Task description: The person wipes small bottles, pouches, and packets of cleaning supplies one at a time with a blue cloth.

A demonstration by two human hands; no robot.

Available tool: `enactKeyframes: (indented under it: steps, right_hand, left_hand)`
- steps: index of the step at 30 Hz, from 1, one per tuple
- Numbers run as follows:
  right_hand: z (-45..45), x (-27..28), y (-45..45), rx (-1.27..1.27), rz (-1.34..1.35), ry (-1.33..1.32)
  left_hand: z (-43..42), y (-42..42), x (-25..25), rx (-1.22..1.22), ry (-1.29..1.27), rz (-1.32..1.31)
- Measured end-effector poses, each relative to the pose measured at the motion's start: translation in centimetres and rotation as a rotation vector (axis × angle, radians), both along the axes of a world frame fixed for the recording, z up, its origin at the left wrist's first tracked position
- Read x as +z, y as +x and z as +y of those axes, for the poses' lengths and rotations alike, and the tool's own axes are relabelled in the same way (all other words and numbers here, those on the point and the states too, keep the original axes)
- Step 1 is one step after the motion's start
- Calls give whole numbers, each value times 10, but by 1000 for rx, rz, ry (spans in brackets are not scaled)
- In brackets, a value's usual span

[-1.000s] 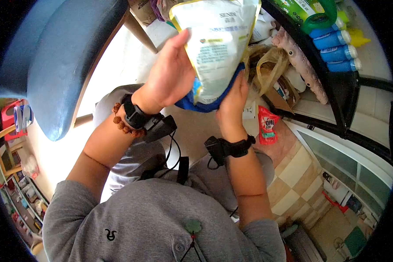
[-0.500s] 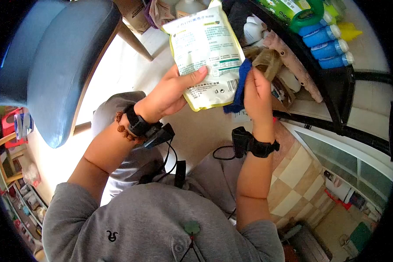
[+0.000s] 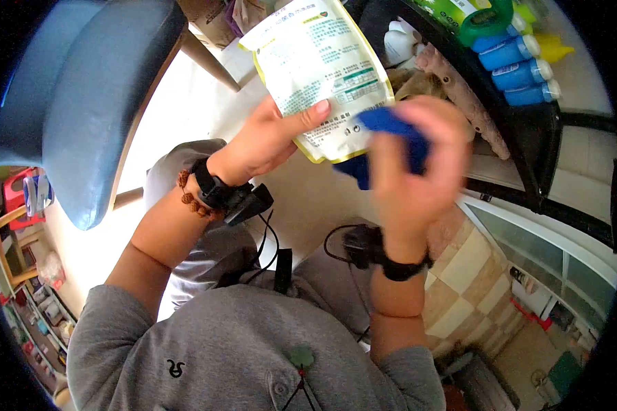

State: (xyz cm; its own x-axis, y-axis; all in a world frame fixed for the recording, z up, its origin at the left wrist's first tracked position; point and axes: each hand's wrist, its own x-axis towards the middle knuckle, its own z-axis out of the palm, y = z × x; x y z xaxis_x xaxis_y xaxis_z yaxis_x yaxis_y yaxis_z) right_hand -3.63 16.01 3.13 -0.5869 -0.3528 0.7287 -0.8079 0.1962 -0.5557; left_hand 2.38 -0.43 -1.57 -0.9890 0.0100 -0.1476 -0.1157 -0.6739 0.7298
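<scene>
A white, yellow-edged pouch (image 3: 322, 61) with green print and a table on its back is tilted in front of me. My left hand (image 3: 274, 137) grips its lower left side, thumb flat across the front. At the pouch's lower right corner, my right hand (image 3: 425, 164) is closed around a dark blue cloth (image 3: 408, 137). Part of the cloth hangs behind the pouch's bottom edge. Motion smears the right hand's fingers. Black straps with small devices sit on both wrists, and the left one also wears a brown bead bracelet.
Blue bottles with white caps (image 3: 521, 72) stand on a black-framed shelf (image 3: 528, 137) at the upper right. A pinkish plush-like item (image 3: 459, 96) lies below them. On the left is a blue chair (image 3: 103, 103) with wooden legs. A white-framed glass panel (image 3: 548, 253) is at lower right.
My right hand has swung round from the pouch's right edge, bunching the blue cloth in its fingers. The pouch has tilted and shifted slightly up and left; my left hand keeps its grip.
</scene>
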Motion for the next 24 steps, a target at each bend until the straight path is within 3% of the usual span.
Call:
enactKeyframes:
  steps: [2,3,6,12,14,15,17,18,24]
  right_hand:
    - [-19,-11,22,54,-56,228]
    - [-21,-24,25,39,40,233]
    - [-11,-36,12,-4,-2,214]
    - [6,-34,-9,-436,-228,-175]
    - [-16,-20,13,-456,-109,-344]
    - [-23,-27,22,-246,-12,-375]
    - [-25,-38,39,52,101,-165]
    - [-23,-40,46,138,113,71]
    - [-19,-35,9,-228,-73,-52]
  left_hand:
    - [4,0,-5,33,43,-2]
    - [3,0,-3,7,52,37]
    - [2,2,1,35,63,-14]
    - [-9,-3,8,74,205,-133]
    - [-10,-6,4,57,291,-142]
    - [-10,-6,1,36,330,-128]
    - [-14,-2,2,-48,457,-176]
    - [-15,-2,2,-91,519,-199]
    - [-14,-1,2,-2,295,-121]
